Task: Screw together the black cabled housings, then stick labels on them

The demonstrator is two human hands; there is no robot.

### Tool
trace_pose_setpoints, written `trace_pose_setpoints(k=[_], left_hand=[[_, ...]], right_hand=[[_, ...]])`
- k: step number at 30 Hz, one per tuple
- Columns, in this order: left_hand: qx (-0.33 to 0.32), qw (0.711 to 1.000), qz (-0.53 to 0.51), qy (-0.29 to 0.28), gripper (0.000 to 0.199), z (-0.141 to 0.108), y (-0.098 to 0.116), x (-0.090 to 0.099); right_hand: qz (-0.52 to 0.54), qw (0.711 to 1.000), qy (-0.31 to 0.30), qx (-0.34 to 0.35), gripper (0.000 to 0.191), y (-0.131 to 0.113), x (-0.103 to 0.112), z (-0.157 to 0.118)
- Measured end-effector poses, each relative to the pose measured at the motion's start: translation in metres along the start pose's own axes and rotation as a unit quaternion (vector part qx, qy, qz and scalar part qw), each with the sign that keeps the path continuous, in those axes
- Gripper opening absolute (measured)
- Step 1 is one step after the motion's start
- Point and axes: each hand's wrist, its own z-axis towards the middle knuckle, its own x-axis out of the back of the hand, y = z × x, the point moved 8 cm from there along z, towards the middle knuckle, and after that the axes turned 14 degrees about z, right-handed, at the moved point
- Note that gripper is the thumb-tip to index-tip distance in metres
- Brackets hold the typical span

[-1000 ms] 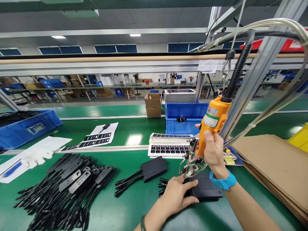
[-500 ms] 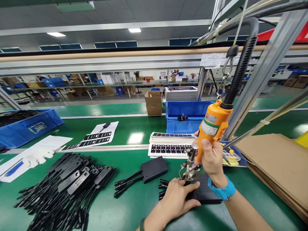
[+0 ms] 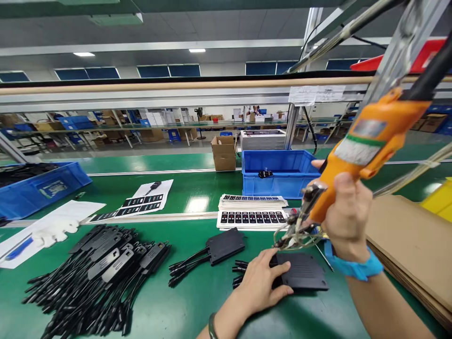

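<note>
We judge the work unfinished: a second case (image 3: 225, 246) waits at lower centre. At lower right, our left hand (image 3: 256, 278) rests half spread on the ribbed, black plastic case (image 3: 306, 270); our right hand (image 3: 348, 214) is wrapped around the smooth orange tool (image 3: 360, 143). Whether this ribbed case is complete, we cannot tell.

Grey panelled ceiling (image 3: 219, 23), w/ rect. ceiling lights (image 3: 197, 50) on. Bk wall (image 3: 222, 70) is white, w/ a row of dk-blue windows (image 3: 186, 70) high up. Floor (image 3: 190, 149) is grey & a bit shiny. Long green workbench (image 3: 141, 126) crosses the far side of the rm, on thin legs, cardboard boxes (image 3: 151, 135) under it. Blue plastic stool (image 3: 173, 135) & blk pedestal fan (image 3: 198, 112) nearby. Prob. a person (image 3: 253, 116) rt of ctr, too blurry to be sure.
</note>
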Motion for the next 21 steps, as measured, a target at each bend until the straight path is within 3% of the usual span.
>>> trace_pose_setpoints(k=[5, 8, 13, 16, 21], left_hand=[[0.043, 0.998, -0.034, -0.006, 0.072, 0.008, -0.008, -0.002], [0.07, 0.997, -0.044, -0.004, 0.075, 0.01, -0.011, -0.002], [0.066, 0.995, -0.051, 0.049, 0.063, 0.009, -0.008, 0.003], [0.058, 0.995, -0.048, 0.07, 0.066, 0.008, -0.009, 0.001], [0.039, 0.995, -0.043, 0.086, 0.064, 0.008, -0.01, -0.003]], right_hand=[[-0.029, 0.999, -0.021, 0.034, 0.037, -0.046, -0.018, 0.026], [-0.031, 0.998, -0.026, 0.037, 0.036, -0.052, -0.021, 0.026], [-0.014, 0.999, -0.02, -0.042, 0.038, -0.014, -0.007, -0.003], [0.0, 0.994, -0.023, -0.105, 0.038, 0.017, 0.002, -0.026], [-0.014, 0.996, -0.027, -0.087, 0.03, 0.034, 0.01, -0.043]])
